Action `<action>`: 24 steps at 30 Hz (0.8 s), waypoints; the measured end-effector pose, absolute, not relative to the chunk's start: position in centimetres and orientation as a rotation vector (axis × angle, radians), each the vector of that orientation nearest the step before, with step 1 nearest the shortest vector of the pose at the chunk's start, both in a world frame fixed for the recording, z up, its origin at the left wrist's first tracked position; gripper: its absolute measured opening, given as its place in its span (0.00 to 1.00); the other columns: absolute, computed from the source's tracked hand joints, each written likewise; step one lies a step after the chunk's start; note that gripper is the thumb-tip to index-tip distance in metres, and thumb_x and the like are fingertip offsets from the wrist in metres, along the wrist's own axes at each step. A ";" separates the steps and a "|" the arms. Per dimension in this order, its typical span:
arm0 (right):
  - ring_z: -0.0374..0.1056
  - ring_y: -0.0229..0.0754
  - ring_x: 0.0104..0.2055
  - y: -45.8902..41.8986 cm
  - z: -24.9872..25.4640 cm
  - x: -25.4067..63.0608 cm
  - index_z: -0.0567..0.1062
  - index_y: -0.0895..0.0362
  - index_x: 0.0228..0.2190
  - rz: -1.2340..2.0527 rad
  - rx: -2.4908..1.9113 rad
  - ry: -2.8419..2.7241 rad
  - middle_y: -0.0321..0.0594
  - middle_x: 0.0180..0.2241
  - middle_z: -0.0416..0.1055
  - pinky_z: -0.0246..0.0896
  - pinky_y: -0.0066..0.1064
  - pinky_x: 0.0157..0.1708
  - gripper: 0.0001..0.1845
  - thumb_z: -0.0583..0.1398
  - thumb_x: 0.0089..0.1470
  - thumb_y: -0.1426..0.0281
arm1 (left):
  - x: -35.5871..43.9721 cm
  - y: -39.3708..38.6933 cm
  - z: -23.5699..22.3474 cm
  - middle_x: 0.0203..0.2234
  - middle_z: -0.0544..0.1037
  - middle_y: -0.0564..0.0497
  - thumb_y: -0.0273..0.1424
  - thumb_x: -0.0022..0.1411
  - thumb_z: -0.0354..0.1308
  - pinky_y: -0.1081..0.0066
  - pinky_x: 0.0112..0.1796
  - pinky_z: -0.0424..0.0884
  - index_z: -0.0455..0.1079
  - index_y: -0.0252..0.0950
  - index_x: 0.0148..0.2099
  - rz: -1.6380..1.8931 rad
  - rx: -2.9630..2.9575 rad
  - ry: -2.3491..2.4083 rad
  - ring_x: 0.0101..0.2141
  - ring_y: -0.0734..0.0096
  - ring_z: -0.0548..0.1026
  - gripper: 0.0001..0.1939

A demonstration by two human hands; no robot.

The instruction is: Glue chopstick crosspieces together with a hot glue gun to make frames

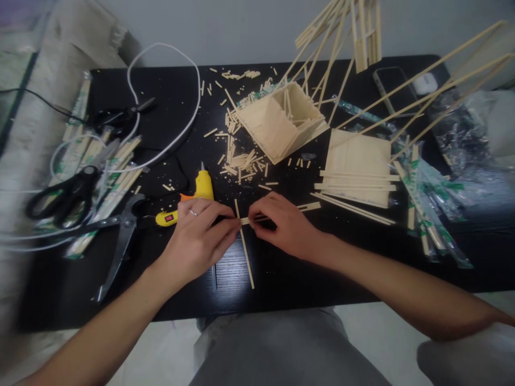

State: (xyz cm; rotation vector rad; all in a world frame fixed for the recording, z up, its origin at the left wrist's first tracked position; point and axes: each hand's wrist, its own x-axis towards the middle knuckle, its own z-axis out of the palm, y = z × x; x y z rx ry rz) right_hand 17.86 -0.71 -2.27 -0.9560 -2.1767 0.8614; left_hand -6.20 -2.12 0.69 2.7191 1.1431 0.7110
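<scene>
Both my hands are closed in a pinch over the dark table. My left hand (201, 233) holds the left tip of a pair of wooden chopsticks (311, 206). Close beside it, my right hand (287, 225) grips the same pair, whose wider end sticks out to the right. A single thin wooden stick (247, 260) lies crosswise beneath the pinched tip. Just behind my left hand rests a yellow glue gun (204, 185), its nozzle pointing away from me. My fingers partly hide the chopsticks.
Short cut stick pieces (243, 161) surround a wooden stick-built box (292, 118). A flat stick panel (358, 163) with long uprights stands right. Wrapped chopsticks (432, 214) lie beyond it. Black scissors (76, 187), pliers-like cutters (124, 230) and a white cable (197, 96) occupy the left.
</scene>
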 end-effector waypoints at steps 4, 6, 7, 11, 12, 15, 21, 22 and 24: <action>0.70 0.47 0.44 -0.7 -2.4 17.9 0.73 0.54 0.40 0.857 -0.949 -2.175 0.39 0.40 0.79 0.65 0.39 0.49 0.07 0.63 0.65 0.78 | -5.7 -2.2 0.6 0.42 0.82 0.47 0.32 0.71 0.65 0.56 0.46 0.65 0.79 0.37 0.48 0.709 2.735 1.184 0.42 0.60 0.77 0.06; 0.69 0.47 0.44 -0.7 -2.4 17.9 0.72 0.54 0.40 0.856 -0.944 -2.177 0.40 0.39 0.79 0.65 0.39 0.48 0.07 0.62 0.65 0.78 | -5.7 -2.1 0.4 0.42 0.81 0.46 0.33 0.71 0.66 0.56 0.47 0.65 0.79 0.37 0.49 0.689 2.733 1.205 0.43 0.58 0.76 0.07; 0.69 0.47 0.43 -0.7 -2.4 17.9 0.72 0.54 0.40 0.854 -0.937 -2.177 0.40 0.39 0.79 0.65 0.39 0.48 0.07 0.62 0.65 0.78 | -5.7 -2.1 0.3 0.42 0.81 0.46 0.33 0.71 0.65 0.56 0.47 0.65 0.79 0.38 0.49 0.679 2.726 1.209 0.43 0.58 0.76 0.07; 0.70 0.47 0.44 -0.6 -2.4 17.8 0.72 0.54 0.40 0.852 -0.927 -2.170 0.40 0.39 0.79 0.65 0.39 0.48 0.07 0.62 0.66 0.78 | -5.8 -2.0 0.0 0.42 0.81 0.46 0.32 0.71 0.64 0.56 0.47 0.64 0.80 0.38 0.48 0.658 2.694 1.213 0.43 0.58 0.76 0.06; 0.70 0.47 0.44 -0.6 -2.4 17.8 0.72 0.54 0.40 0.854 -0.929 -2.169 0.40 0.39 0.79 0.65 0.39 0.48 0.07 0.62 0.66 0.78 | -5.8 -2.0 0.0 0.42 0.81 0.46 0.31 0.71 0.64 0.56 0.47 0.65 0.80 0.38 0.48 0.658 2.687 1.213 0.43 0.58 0.76 0.06; 0.70 0.47 0.45 -0.6 -2.4 17.8 0.72 0.54 0.40 0.858 -0.939 -2.170 0.40 0.40 0.79 0.65 0.39 0.49 0.07 0.62 0.65 0.78 | -5.7 -2.0 0.2 0.43 0.81 0.46 0.30 0.70 0.64 0.55 0.49 0.65 0.80 0.38 0.48 0.652 2.668 1.220 0.44 0.57 0.77 0.06; 0.70 0.47 0.45 -0.6 -2.5 17.9 0.72 0.54 0.40 0.867 -0.934 -2.168 0.40 0.40 0.79 0.65 0.39 0.49 0.07 0.62 0.66 0.78 | -5.4 -1.8 0.2 0.41 0.81 0.46 0.32 0.71 0.64 0.56 0.47 0.65 0.80 0.38 0.45 0.660 2.656 1.254 0.43 0.57 0.76 0.05; 0.70 0.47 0.45 -0.6 -2.5 17.9 0.72 0.54 0.40 0.867 -0.935 -2.169 0.40 0.40 0.79 0.65 0.39 0.49 0.07 0.62 0.66 0.78 | -5.4 -1.8 0.2 0.41 0.81 0.46 0.32 0.71 0.64 0.56 0.47 0.65 0.79 0.38 0.44 0.656 2.648 1.256 0.43 0.57 0.76 0.05; 0.70 0.47 0.46 -0.5 -2.5 17.9 0.72 0.54 0.40 0.871 -0.946 -2.172 0.40 0.40 0.79 0.64 0.39 0.49 0.07 0.62 0.66 0.78 | -5.3 -1.8 0.1 0.42 0.80 0.47 0.32 0.72 0.63 0.56 0.46 0.64 0.79 0.38 0.44 0.643 2.622 1.260 0.44 0.57 0.76 0.05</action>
